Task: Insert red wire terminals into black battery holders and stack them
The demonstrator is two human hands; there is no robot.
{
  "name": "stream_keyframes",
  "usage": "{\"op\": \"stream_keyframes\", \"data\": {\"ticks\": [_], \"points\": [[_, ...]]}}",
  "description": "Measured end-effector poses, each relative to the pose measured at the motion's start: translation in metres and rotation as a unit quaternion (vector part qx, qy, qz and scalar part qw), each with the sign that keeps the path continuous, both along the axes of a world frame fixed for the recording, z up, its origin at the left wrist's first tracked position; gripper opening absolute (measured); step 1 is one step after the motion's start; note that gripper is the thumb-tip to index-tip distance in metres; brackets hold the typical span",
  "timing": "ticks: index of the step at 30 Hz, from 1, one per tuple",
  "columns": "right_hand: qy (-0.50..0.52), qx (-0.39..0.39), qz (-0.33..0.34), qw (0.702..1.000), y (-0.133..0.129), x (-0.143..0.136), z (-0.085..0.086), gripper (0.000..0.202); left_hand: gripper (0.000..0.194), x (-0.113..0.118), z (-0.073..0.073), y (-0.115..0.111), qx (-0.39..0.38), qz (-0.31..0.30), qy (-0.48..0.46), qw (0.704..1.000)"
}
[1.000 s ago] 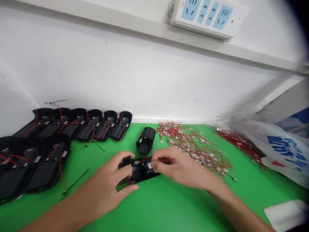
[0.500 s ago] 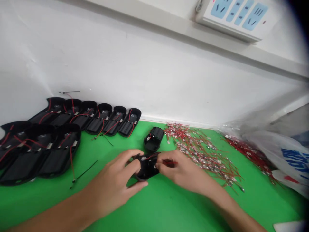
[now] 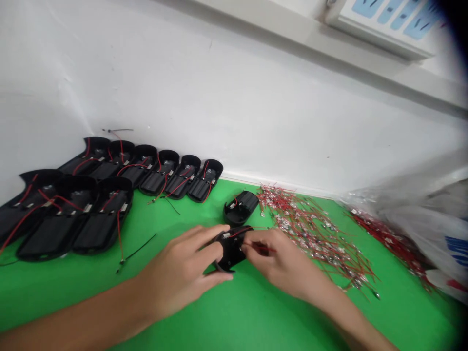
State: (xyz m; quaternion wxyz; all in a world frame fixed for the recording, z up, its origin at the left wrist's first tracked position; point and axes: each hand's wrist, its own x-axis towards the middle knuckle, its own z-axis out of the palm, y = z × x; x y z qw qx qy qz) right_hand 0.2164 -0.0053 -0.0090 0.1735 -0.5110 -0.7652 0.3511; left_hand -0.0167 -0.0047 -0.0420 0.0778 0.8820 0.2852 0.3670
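A black plastic housing (image 3: 231, 252) is held low over the green tabletop by my left hand (image 3: 185, 265). The thumb and fingers are wrapped round its left end. My right hand (image 3: 270, 251) pinches at the housing's right side, its fingertips reaching inside. A piece of red wire (image 3: 267, 248) shows between those fingers; its tip is hidden. Another red wire (image 3: 241, 233) and a small metal contact (image 3: 226, 235) lie along the housing's far inner edge. Just behind stands a second black housing (image 3: 241, 206), tilted, with a short red wire in it.
Several wired black housings (image 3: 102, 214) fill two rows at the left, some with loose leads. To the right spreads a pile of red wires with metal contacts (image 3: 310, 234). Beyond it are a red wire bundle (image 3: 391, 246) and a plastic bag (image 3: 435, 234). A white wall (image 3: 234, 97) closes the back.
The camera view has shifted a little, so the scene sits slightly further right. Both hands stay at the same housing, with only slight finger movement.
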Motion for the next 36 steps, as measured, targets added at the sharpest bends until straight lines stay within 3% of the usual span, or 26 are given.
{"op": "stream_keyframes", "data": {"ticks": [21, 29, 36], "points": [[-0.124, 0.131, 0.007, 0.984, -0.019, -0.012, 0.001, 0.025, 0.017, 0.002, 0.002, -0.007, 0.035, -0.023, 0.054, 0.998], [-0.155, 0.168, -0.006, 0.973, -0.023, -0.013, -0.005, 0.024, 0.027, 0.006, -0.001, -0.005, -0.026, 0.003, 0.006, 1.000], [-0.180, 0.178, -0.006, 0.967, -0.022, -0.015, -0.004, 0.025, 0.013, 0.005, 0.002, -0.009, 0.049, -0.016, 0.061, 0.997]]}}
